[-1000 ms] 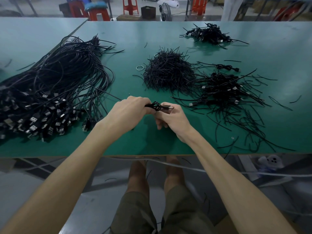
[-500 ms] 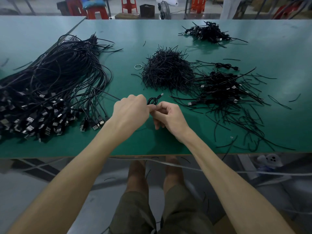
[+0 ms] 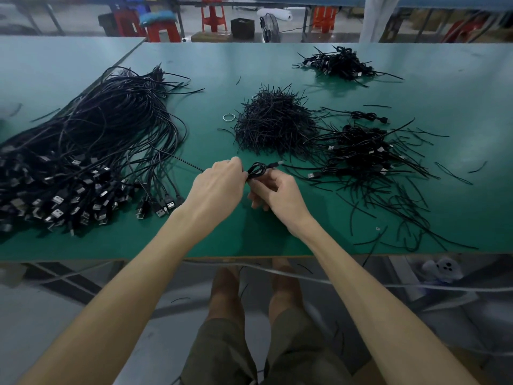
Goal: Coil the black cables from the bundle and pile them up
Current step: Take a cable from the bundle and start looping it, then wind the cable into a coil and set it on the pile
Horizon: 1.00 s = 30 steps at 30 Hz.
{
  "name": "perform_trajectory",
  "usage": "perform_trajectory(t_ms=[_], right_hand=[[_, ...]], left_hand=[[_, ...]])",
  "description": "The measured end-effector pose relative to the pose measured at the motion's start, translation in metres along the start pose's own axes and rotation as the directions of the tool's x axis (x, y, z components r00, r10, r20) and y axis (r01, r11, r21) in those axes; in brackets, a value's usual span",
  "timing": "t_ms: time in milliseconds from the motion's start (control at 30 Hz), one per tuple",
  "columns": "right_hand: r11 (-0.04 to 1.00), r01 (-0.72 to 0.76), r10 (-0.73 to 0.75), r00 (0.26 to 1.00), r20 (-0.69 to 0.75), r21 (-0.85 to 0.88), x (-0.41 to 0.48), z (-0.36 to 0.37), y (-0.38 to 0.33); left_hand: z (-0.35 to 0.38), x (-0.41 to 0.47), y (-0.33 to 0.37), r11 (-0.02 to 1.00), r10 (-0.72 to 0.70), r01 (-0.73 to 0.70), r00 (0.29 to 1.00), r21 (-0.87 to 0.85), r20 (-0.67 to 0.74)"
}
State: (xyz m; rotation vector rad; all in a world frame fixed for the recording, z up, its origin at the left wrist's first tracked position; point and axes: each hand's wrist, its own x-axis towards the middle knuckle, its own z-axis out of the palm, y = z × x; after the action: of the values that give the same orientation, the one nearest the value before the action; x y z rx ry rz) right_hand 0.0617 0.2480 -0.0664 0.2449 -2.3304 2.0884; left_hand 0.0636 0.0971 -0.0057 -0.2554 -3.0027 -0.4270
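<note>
Near the front edge of the green table [image 3: 249,240], the left hand [image 3: 216,187] and right hand [image 3: 280,194] both pinch one small coiled cable [image 3: 256,170], fingers curled at its loops and its plug pointing far-right. The step in hand seems to be securing the coil. Next it probably needs binding, then placing on the pile of coiled cables [image 3: 358,151] to the right. The uncoiled cable bundle [image 3: 91,151] sprawls on the left.

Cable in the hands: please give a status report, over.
Left hand and right hand both hold one cable, small coil formed, above table. Not yet on pile. Only stray strands in the way.
</note>
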Motion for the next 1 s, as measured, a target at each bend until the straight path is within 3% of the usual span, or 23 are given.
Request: perform_trajectory(t_ms=[200, 333, 467, 633, 800, 1000], right_hand=[[0.999, -0.016, 0.017, 0.999, -0.036, 0.037, 0.0, -0.002, -0.006], [0.998, -0.029, 0.036, 0.988, -0.15, 0.049, 0.002, -0.005, -0.008], [0.994, -0.088, 0.106, 0.942, -0.317, 0.069, 0.011, -0.036, -0.017], [0.979, -0.162, 0.204, 0.83, -0.519, 0.125, 0.026, -0.103, -0.029], [0.96, -0.232, 0.277, 0.739, -0.614, 0.155, 0.036, -0.145, -0.029], [0.949, -0.281, 0.308, 0.748, -0.588, 0.14, 0.034, -0.152, -0.016]], left_hand=[[0.004, -0.008, -0.002, 0.992, 0.115, -0.119, 0.99, -0.045, -0.08], [0.004, -0.014, -0.005, 0.981, 0.167, -0.178, 0.979, -0.083, -0.117], [0.0, -0.012, -0.019, 0.992, 0.057, -0.073, 0.987, -0.105, -0.15], [0.006, -0.004, -0.04, 0.974, -0.219, 0.213, 0.973, 0.08, 0.07], [0.017, -0.003, -0.042, 0.967, -0.24, 0.226, 0.963, 0.121, 0.122], [0.014, -0.005, -0.036, 0.978, -0.178, 0.148, 0.961, 0.149, 0.212]])
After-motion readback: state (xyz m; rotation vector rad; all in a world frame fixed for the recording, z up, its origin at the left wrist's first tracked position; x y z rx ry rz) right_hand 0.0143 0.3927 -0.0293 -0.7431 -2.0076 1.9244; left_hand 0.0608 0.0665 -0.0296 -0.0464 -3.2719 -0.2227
